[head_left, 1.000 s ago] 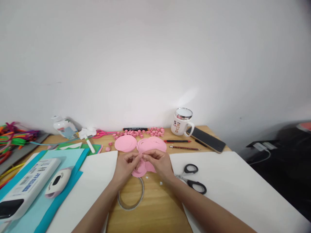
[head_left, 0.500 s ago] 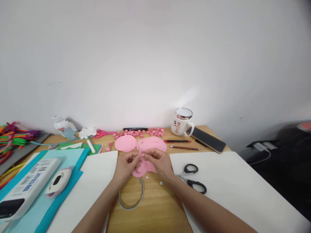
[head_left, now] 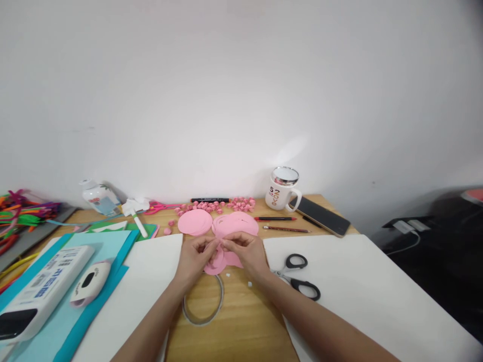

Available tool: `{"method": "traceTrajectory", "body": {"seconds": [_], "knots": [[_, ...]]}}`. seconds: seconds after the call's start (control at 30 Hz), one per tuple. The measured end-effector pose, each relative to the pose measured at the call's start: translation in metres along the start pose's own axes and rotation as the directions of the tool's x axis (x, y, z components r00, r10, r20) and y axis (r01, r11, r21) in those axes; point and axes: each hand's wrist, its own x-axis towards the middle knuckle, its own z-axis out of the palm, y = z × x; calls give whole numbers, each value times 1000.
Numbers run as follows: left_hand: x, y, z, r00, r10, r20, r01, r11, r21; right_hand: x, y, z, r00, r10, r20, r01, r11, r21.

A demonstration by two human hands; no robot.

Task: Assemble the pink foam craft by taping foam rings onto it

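Note:
My left hand [head_left: 196, 255] and my right hand [head_left: 244, 252] meet over the middle of the table, thumbs and forefingers pinched together. Between the fingertips is the end of a curved pink paper strip [head_left: 216, 264], largely covered by the fingers. Behind the hands lie a stack of pink paper circles [head_left: 195, 221] and more pink cut paper [head_left: 239, 223], some of it with curved cut lines. A roll of tape [head_left: 203, 322] rests flat just in front of my left hand. Black-handled scissors [head_left: 298, 276] lie right of my right wrist.
Small pink rolled paper pieces [head_left: 209, 206] lie along the wall, near a black marker [head_left: 210, 200]. A white mug [head_left: 278, 193], a phone [head_left: 324, 216] and pencils [head_left: 287, 229] are at back right. White sheets [head_left: 362, 286] flank the hands; a glue gun-like white device [head_left: 90, 283] sits left.
Both hands stay in nearly the same place, still pinched together. The fingertips have shifted slightly, and less of the pink paper shows between them.

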Motion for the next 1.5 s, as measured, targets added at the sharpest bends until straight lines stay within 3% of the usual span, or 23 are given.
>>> {"method": "traceTrajectory", "body": {"seconds": [0.4,0.57,1.13,1.5], "knots": [[1,-1,1,999,-31,-16,30,998,-58,2,7,-1,1000,-3,15,3,1000,8],[0,-2,2,999,-37,11,38,997,-61,1,0,1,1000,9,-7,-9,1000,24],[-1,5,2,1000,17,2,-17,1000,-2,-1,-2,1,1000,-16,-13,16,999,-33],[0,2,2,1000,-17,-8,17,1000,-23,1,3,1,1000,-6,-21,5,1000,-16]]}}
